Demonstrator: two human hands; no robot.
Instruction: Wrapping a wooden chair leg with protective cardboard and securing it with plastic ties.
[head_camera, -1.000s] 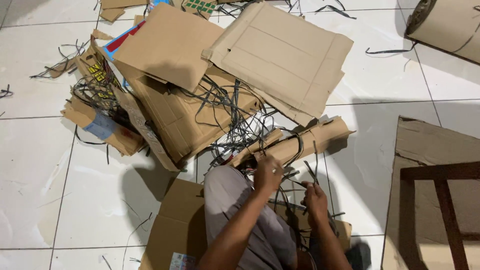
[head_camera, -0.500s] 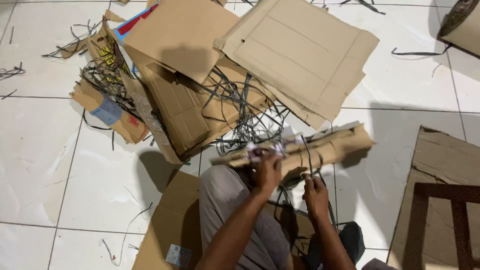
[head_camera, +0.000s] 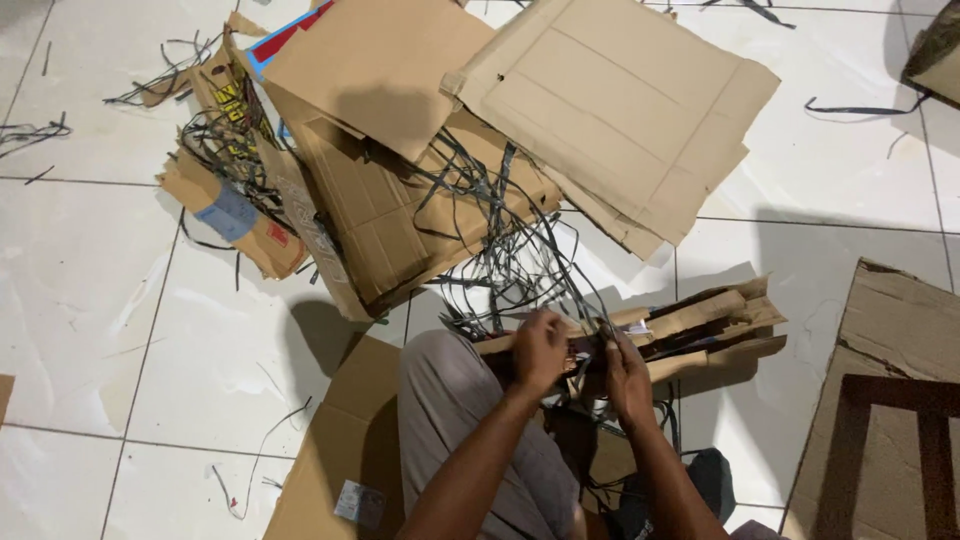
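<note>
I sit on the white tiled floor with a long bundle of folded brown cardboard strips (head_camera: 700, 325) lying across my knee. My left hand (head_camera: 540, 350) grips the bundle's near end, fingers curled over it. Just to its right, my right hand (head_camera: 625, 375) holds the same bundle from below, among black plastic straps (head_camera: 500, 270) that trail off it. The bundle's far end points to the right, over the tiles.
A heap of flattened cardboard sheets (head_camera: 610, 110) and torn boxes (head_camera: 240, 200) tangled with black straps lies ahead. A flat cardboard piece (head_camera: 330, 450) sits under my leg. At the right, more cardboard (head_camera: 890, 330) lies under a dark wooden frame (head_camera: 900, 430).
The cardboard bundle has swung from slanting up-right to nearly level and come closer to my lap. Both hands have drawn in together on its near end.
</note>
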